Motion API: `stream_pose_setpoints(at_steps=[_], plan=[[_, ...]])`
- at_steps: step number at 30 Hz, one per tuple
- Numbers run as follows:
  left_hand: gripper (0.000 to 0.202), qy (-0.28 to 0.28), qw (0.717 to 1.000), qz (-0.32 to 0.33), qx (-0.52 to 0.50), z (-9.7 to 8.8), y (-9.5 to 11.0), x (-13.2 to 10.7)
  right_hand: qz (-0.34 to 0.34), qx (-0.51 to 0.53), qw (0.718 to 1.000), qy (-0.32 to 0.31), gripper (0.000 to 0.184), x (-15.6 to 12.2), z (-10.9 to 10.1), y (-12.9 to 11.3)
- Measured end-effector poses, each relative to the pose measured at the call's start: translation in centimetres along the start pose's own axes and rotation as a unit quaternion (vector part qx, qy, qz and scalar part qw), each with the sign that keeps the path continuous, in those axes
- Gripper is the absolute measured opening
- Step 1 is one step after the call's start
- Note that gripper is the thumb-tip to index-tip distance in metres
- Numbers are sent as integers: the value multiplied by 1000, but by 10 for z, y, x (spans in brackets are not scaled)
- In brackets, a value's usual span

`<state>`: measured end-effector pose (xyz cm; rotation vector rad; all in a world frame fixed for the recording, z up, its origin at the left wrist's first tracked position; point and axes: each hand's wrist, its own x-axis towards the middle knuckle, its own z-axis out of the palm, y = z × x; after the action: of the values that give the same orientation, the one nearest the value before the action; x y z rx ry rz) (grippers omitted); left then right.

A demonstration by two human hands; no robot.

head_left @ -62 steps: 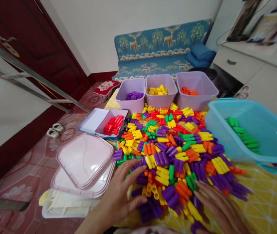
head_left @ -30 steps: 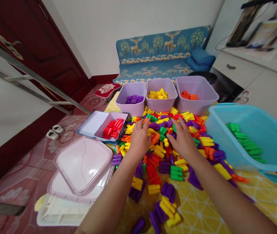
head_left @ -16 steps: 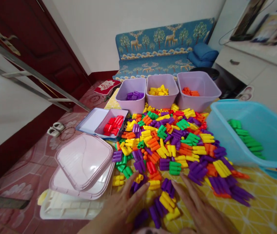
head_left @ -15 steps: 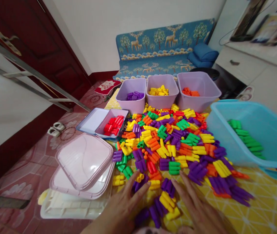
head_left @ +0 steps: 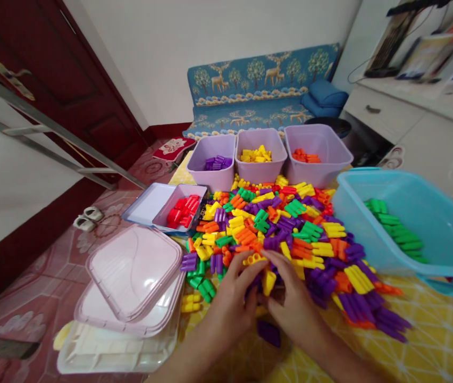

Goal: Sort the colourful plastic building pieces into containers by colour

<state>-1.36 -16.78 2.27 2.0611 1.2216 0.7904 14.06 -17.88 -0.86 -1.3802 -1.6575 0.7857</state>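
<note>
My left hand [head_left: 236, 290] and my right hand [head_left: 290, 292] curve inward around a small cluster of plastic building blocks at the near side of a colourful pile [head_left: 270, 226]. Among the pieces between my hands, a yellow block [head_left: 268, 282] stands tilted, with purple ones partly hidden behind the fingers. At my fingertips lies another yellow block [head_left: 254, 259], its round open ends showing. A purple block [head_left: 268, 333] rests on the yellow tablecloth below my wrists. The blocks are ribbed tube shapes in purple, yellow, green, orange and red.
Three lilac bins [head_left: 260, 169] along the back hold purple, yellow and orange blocks separately. Green blocks lie in a turquoise tub [head_left: 394, 266] at right. A tin box [head_left: 179, 230] at left contains red blocks. Stacked lids [head_left: 134, 271] occupy the left table edge.
Both hands have moved forward and closer together. Loose purple and yellow blocks near the front are now gathered between them; one purple block stays behind. The view has shifted slightly.
</note>
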Motion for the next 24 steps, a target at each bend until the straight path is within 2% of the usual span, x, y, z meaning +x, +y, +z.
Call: stream_pose_setpoints(at_steps=[2, 5, 6, 8, 10, 13, 15, 18, 21, 24], plan=[[52, 24, 999, 33, 7, -12, 2, 34, -42, -9, 999, 13, 68, 36, -12, -7], [64, 66, 994, 52, 65, -22, -3, 80, -60, -52, 996, 36, 81, 81, -33, -12], [68, 75, 991, 56, 91, -22, -7, 90, -53, -78, 995, 38, 81, 88, -41, -11], [66, 87, 985, 57, 141, -20, -18, 100, -46, -150, 986, 52, 69, 87, -58, -8], [57, 80, 980, 46, 177, -16, -30, 97, -69, -202, 973, 89, 50, 64, -76, 0], [58, 80, 976, 23, 201, -8, -43, 82, -83, -247, 951, 168, 41, 4, -98, 22], [59, 84, 974, 16, 210, -6, -47, 74, -46, -265, 947, 178, 34, -39, -109, 41], [59, 90, 972, 15, 215, -4, -47, 70, 36, -282, 936, 206, 44, -86, -121, 71], [58, 101, 971, 17, 217, -3, -47, 73, 109, -287, 929, 207, 64, -103, -125, 92], [57, 107, 969, 18, 220, -2, -49, 74, 127, -269, 934, 198, 75, -96, -117, 98]])
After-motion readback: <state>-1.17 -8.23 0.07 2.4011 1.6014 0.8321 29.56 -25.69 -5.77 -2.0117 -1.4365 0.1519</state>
